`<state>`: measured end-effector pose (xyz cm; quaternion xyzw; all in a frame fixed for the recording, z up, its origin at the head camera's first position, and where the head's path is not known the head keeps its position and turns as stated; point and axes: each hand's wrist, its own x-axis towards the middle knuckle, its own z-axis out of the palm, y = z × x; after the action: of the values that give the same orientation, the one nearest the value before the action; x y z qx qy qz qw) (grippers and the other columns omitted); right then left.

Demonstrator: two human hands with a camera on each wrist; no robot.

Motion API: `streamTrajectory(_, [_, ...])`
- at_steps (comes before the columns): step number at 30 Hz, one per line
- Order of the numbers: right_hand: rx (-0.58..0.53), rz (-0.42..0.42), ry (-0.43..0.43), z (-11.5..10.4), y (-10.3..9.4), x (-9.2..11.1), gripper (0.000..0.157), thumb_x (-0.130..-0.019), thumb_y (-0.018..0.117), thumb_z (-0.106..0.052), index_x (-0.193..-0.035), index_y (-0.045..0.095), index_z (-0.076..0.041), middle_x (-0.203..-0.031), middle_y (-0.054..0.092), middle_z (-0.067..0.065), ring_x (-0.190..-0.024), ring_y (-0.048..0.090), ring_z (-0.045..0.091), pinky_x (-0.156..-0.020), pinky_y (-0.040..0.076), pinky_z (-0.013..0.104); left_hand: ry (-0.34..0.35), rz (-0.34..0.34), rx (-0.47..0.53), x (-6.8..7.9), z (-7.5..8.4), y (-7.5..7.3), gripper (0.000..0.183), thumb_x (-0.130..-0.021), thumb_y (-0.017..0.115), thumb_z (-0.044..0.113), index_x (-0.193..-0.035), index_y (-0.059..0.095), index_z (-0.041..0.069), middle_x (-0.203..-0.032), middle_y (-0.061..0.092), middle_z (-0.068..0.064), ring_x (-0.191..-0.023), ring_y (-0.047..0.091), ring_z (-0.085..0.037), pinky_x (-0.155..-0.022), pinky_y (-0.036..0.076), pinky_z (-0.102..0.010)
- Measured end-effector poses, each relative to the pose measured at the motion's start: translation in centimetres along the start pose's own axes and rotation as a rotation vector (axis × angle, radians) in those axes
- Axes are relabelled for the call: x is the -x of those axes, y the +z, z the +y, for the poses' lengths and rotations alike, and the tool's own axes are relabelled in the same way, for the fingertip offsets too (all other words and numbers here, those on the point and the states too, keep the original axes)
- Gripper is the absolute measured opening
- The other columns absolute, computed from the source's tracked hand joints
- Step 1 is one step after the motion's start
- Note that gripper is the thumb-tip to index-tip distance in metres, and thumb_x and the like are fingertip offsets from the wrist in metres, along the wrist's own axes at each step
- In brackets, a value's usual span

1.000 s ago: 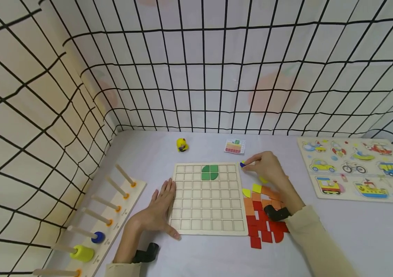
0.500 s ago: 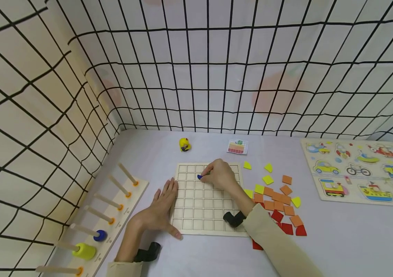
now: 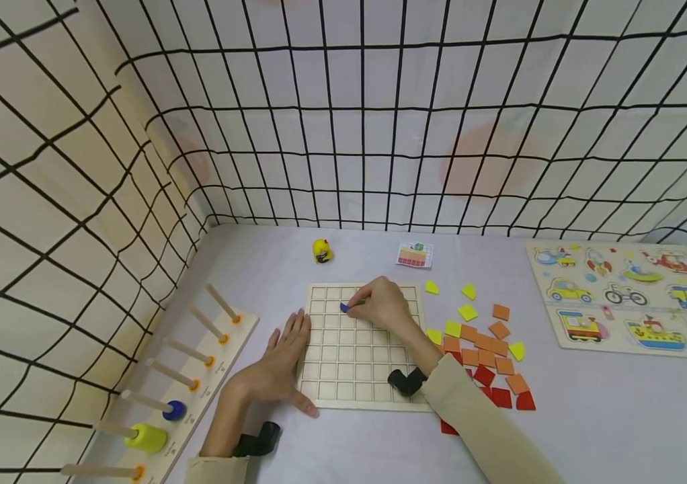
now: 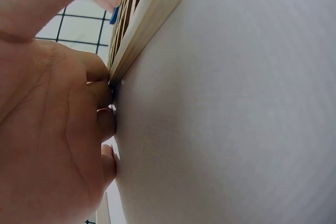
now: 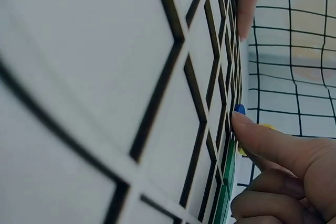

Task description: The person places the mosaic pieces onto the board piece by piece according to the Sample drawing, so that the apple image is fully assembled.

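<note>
In the head view, the right hand (image 3: 382,306) hides most of the green pieces (image 5: 229,166), its sleeve (image 3: 489,420) part of the red tiles (image 3: 501,398). The picture board (image 3: 658,302) near the tabletop's (image 3: 591,417) far right corner and the peg stand (image 3: 201,396) along its left edge are cut off.

Bright head view, dimmer wrists, possibly soft

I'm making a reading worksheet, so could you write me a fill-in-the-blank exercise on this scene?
1. The right hand pinches a small ____ piece over the grid board.
2. The left hand rests along the grid board's ____ edge.
3. The loose tiles beside the grid board are red, orange and ____.

Missing words: blue; left; yellow.
</note>
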<state>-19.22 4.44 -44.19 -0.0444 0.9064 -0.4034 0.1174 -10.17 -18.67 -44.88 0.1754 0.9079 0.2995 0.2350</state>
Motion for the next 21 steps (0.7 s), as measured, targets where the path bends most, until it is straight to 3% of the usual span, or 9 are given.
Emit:
streamTrajectory(4, [0.038, 0.01, 0.001, -0.09, 0.04, -0.04, 0.007, -0.081, 0.089, -0.019, -0.082, 0.084, -0.016, -0.1, 0.08, 0.006, -0.068, 0.055, 0.012, -0.051, 0.034, 0.021, -0.001, 0.0, -0.008, 0.05, -0.01, 0.01, 0.156, -0.058, 0.102, 0.039, -0.164, -0.007, -0.001, -0.172, -0.019, -0.018, -0.161, -0.018, -0.036, -0.129, -0.007, -0.063])
streamTrajectory(6, [0.04, 0.009, 0.006, -0.12, 0.04, -0.05, 0.008, -0.081, 0.09, -0.02, -0.083, 0.084, -0.016, -0.083, 0.076, 0.002, -0.062, 0.051, 0.012, -0.048, 0.031, 0.021, 0.007, 0.007, -0.007, 0.1, -0.01, 0.01, 0.157, -0.058, 0.102, 0.038, -0.163, -0.006, -0.002, -0.171, -0.018, -0.02, -0.16, -0.017, -0.038, -0.129, -0.006, -0.064])
streamTrajectory(9, [0.012, -0.008, -0.002, -0.2, 0.09, -0.1, 0.01, -0.081, 0.089, -0.019, -0.089, 0.084, -0.015, -0.06, 0.058, -0.004, -0.052, 0.041, 0.009, -0.046, 0.026, 0.021, 0.005, 0.007, -0.011, 0.15, -0.13, -0.02, 0.157, -0.058, 0.102, 0.038, -0.163, -0.006, -0.002, -0.172, -0.018, -0.02, -0.161, -0.017, -0.038, -0.129, -0.006, -0.064])
streamTrajectory(12, [-0.016, -0.03, -0.013, -0.33, 0.12, -0.11, 0.013, -0.082, 0.088, -0.017, -0.095, 0.084, -0.014, -0.052, 0.045, -0.005, -0.047, 0.034, 0.008, -0.044, 0.022, 0.02, 0.004, 0.008, -0.011, 0.16, -0.24, -0.02, 0.156, -0.058, 0.102, 0.038, -0.163, -0.006, -0.002, -0.171, -0.018, -0.02, -0.16, -0.018, -0.038, -0.129, -0.007, -0.064])
streamTrajectory(15, [-0.013, -0.021, -0.016, -0.4, 0.21, -0.1, 0.011, -0.082, 0.088, -0.017, -0.092, 0.085, -0.014, -0.062, 0.06, -0.003, -0.051, 0.037, 0.008, -0.044, 0.024, 0.02, 0.011, 0.006, -0.007, 0.15, -0.25, -0.03, 0.156, -0.058, 0.102, 0.038, -0.163, -0.007, -0.002, -0.171, -0.019, -0.019, -0.16, -0.018, -0.038, -0.129, -0.007, -0.064])
streamTrajectory(18, [0.003, 0.007, -0.008, -0.43, 0.32, -0.08, 0.008, -0.081, 0.089, -0.017, -0.087, 0.085, -0.014, -0.09, 0.077, 0.004, -0.06, 0.047, 0.011, -0.046, 0.029, 0.02, 0.023, 0.005, -0.002, 0.09, -0.29, 0.0, 0.156, -0.059, 0.102, 0.039, -0.163, -0.007, -0.002, -0.171, -0.019, -0.02, -0.16, -0.018, -0.038, -0.128, -0.007, -0.065])
streamTrajectory(21, [0.021, 0.029, 0.003, -0.45, 0.43, -0.04, 0.007, -0.08, 0.09, -0.018, -0.083, 0.084, -0.015, -0.109, 0.08, 0.009, -0.071, 0.058, 0.014, -0.048, 0.035, 0.021, 0.028, 0.0, 0.0, 0.03, -0.36, 0.04, 0.156, -0.059, 0.101, 0.04, -0.163, -0.008, -0.002, -0.171, -0.02, -0.02, -0.16, -0.019, -0.038, -0.128, -0.008, -0.064])
